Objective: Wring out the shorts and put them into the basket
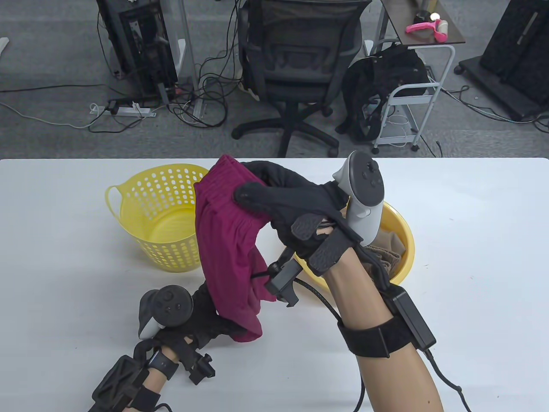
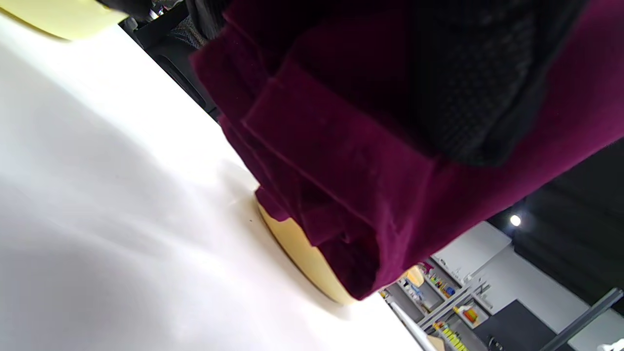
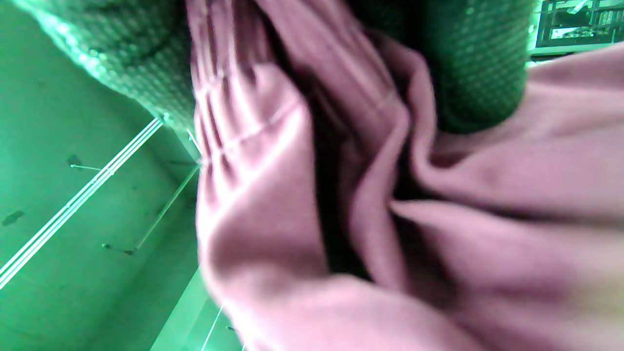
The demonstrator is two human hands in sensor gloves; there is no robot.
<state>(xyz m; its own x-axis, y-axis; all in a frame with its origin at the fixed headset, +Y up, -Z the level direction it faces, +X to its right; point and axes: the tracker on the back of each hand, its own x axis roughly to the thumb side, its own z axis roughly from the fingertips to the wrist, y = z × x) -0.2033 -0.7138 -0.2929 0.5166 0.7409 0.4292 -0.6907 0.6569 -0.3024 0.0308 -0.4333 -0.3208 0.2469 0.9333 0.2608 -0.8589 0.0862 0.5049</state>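
Shorts [image 1: 227,240] over white table [image 1: 472,257], office behind

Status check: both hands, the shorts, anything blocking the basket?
Right hand grips top of magenta fabric shorts; left hand holds their lower end. Shorts hang above table, beside yellow perforated plastic basket. Basket mouth unobstructed.

Your right grip [image 1: 283,206]: black knit glove, light grey tracker on its back, black brackets, black wrist strap, black box with cable on the forearm. Your left grip [image 1: 201,319]: black glove, dark tracker, black strapped brackets. Forearms unsleeved.
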